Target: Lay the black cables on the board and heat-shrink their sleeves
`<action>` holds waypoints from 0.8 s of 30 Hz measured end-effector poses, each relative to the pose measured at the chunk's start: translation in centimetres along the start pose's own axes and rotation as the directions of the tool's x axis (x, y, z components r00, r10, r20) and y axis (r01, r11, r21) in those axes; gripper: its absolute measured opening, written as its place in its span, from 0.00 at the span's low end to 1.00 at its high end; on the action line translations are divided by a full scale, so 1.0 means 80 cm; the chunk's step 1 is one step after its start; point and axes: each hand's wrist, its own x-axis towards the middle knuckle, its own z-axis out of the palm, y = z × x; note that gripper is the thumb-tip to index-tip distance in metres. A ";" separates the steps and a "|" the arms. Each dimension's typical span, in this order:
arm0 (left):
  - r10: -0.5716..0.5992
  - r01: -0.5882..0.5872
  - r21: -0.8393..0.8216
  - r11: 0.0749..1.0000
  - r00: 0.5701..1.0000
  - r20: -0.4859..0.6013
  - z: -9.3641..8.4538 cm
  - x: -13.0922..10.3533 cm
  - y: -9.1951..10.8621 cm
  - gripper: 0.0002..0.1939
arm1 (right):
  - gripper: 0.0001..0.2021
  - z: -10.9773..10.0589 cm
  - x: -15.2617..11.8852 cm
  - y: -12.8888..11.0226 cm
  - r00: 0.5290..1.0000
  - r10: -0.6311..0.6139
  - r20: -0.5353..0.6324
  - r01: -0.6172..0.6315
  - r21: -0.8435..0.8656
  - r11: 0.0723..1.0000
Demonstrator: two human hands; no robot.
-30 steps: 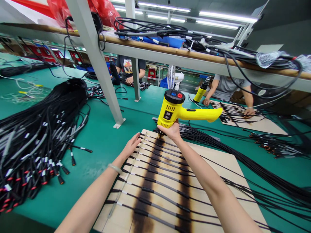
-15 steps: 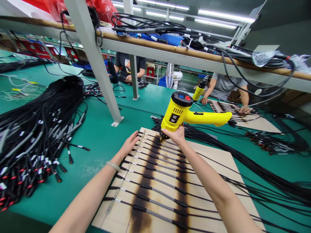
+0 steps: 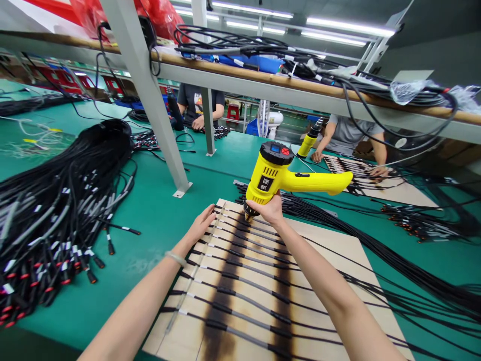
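A yellow heat gun [image 3: 265,178] is gripped round its lower barrel by my right hand [image 3: 269,208]. Its nozzle points down at the far end of a wooden board [image 3: 323,240], just over the cables there. Across this board lie several black cables [image 3: 255,299] with grey sleeve sections, side by side. Two dark scorched bands run beneath them. My left hand [image 3: 203,224] rests at the board's far left edge, fingers stretched out by the cable ends and a thin clear strip [image 3: 195,268] that crosses them.
Bundled black cables [image 3: 93,165] cover the green table [image 3: 150,220] at left. More cables [image 3: 376,245] trail off right. A grey post [image 3: 150,100] carries a shelf [image 3: 240,75] overhead. Across the table, one person [image 3: 201,105] handles cables; another [image 3: 349,133] works at a second board [image 3: 406,188].
The heat gun, in my right hand, has shifted slightly to the left. My left hand stays at about the same place on the board's edge.
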 end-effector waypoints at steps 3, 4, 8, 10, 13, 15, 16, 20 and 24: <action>-0.012 0.012 -0.013 1.000 1.000 0.002 0.000 -0.001 0.002 0.46 | 0.23 0.002 0.001 0.001 1.000 0.002 0.011 -0.002 -0.006 1.000; -0.016 0.016 -0.017 1.000 1.000 0.002 0.000 -0.002 0.003 0.46 | 0.23 0.003 0.001 0.001 1.000 0.004 0.013 -0.004 -0.008 1.000; -0.016 0.016 -0.013 1.000 1.000 0.007 0.000 -0.003 0.007 0.46 | 0.24 0.006 0.001 -0.004 1.000 0.012 0.026 -0.011 -0.017 1.000; -0.012 0.012 -0.006 1.000 1.000 0.009 0.000 -0.003 0.008 0.46 | 0.23 0.007 0.000 -0.008 0.999 0.021 0.034 -0.020 -0.020 1.000; -0.008 0.007 0.009 1.000 1.000 0.010 0.000 -0.003 0.007 0.46 | 0.23 0.008 0.001 -0.011 0.999 0.023 0.037 -0.022 -0.023 0.999; -0.002 0.002 0.018 1.000 1.000 0.009 0.000 -0.002 0.005 0.45 | 0.24 0.008 0.001 -0.012 0.999 0.016 0.034 -0.015 -0.029 0.999; 0.000 0.000 0.017 1.000 1.000 0.008 0.000 -0.002 0.005 0.44 | 0.23 0.008 0.001 -0.012 0.999 0.014 0.035 -0.013 -0.033 0.999; 0.004 -0.004 -0.009 1.000 1.000 0.000 0.000 -0.002 0.004 0.43 | 0.20 0.009 0.002 -0.015 1.000 0.004 0.031 -0.003 -0.039 0.999; 0.006 -0.006 -0.002 1.000 1.000 0.005 -0.001 -0.004 0.005 0.41 | 0.19 0.011 0.004 -0.019 1.000 0.005 0.027 -0.004 -0.024 1.000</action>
